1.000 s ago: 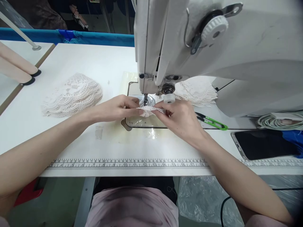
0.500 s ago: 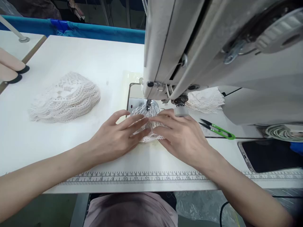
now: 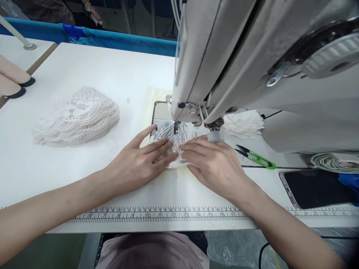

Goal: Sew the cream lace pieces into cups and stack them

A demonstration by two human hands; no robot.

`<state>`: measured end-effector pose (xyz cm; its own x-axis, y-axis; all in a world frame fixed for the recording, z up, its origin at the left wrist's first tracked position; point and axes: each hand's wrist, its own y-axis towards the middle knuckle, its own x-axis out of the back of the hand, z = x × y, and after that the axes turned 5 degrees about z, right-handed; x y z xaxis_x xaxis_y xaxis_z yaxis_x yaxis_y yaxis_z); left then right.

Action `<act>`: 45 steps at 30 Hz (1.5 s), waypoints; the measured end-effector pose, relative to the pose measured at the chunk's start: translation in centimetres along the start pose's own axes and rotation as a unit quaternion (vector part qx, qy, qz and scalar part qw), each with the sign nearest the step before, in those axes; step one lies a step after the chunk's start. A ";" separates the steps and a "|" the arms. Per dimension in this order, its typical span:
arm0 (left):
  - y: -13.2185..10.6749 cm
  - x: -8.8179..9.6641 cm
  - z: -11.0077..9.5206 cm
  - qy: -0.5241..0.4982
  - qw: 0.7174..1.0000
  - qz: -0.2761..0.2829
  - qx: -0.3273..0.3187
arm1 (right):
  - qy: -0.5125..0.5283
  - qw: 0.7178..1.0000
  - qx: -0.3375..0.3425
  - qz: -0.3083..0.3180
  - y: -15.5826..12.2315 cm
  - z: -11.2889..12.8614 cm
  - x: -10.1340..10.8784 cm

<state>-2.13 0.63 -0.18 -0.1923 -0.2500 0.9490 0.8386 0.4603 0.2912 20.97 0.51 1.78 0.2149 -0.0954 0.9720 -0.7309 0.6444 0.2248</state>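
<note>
A piece of white lace (image 3: 177, 144) lies gathered under the presser foot (image 3: 176, 127) of a sewing machine (image 3: 196, 74). My left hand (image 3: 141, 160) rests flat on its left side, fingers stretched out and the index finger lifted apart toward the needle plate. On the right side of the lace lies my right hand (image 3: 213, 160), its fingers extended and pressing the fabric down; the thumb is mostly hidden beneath. The fingertips of both hands are a small gap apart across the middle of the lace.
A stack of white lace pieces (image 3: 81, 117) sits to the left, and more lace (image 3: 242, 123) lies behind the machine head. Green thread snips (image 3: 256, 157) and a phone (image 3: 316, 186) are on the right. A printed ruler (image 3: 162, 215) runs along the front edge.
The view has shifted slightly. My left index finger has lifted and spread away from the others, and both hands have eased a little apart, showing more of the lace.
</note>
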 end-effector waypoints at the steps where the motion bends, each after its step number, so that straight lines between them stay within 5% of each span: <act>1: 0.1 0.0 0.1 -0.001 1.000 0.002 0.001 | -0.001 1.000 0.001 -0.002 0.0 -0.1 -0.1; 20: 1.0 -1.5 1.9 -0.064 0.996 0.013 0.064 | -0.060 0.996 -0.054 -0.023 0.8 -1.4 -1.8; 31: 1.5 -1.9 2.1 -0.051 0.995 -0.026 0.079 | -0.072 0.994 -0.066 -0.038 1.1 -1.7 -2.4; 39: 2.1 -1.8 3.0 -0.279 0.941 -0.004 0.193 | 0.135 0.976 -0.158 -0.068 1.5 -1.9 -2.8; 45: 2.2 -1.4 3.1 -0.305 0.930 0.014 0.204 | 0.176 0.967 -0.171 -0.061 1.6 -1.4 -2.5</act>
<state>-1.60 4.64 -0.52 -0.5308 0.2402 0.8128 0.6089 0.7751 0.1686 20.22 2.86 -0.39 0.5375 0.0397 0.8423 -0.4420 0.8639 0.2413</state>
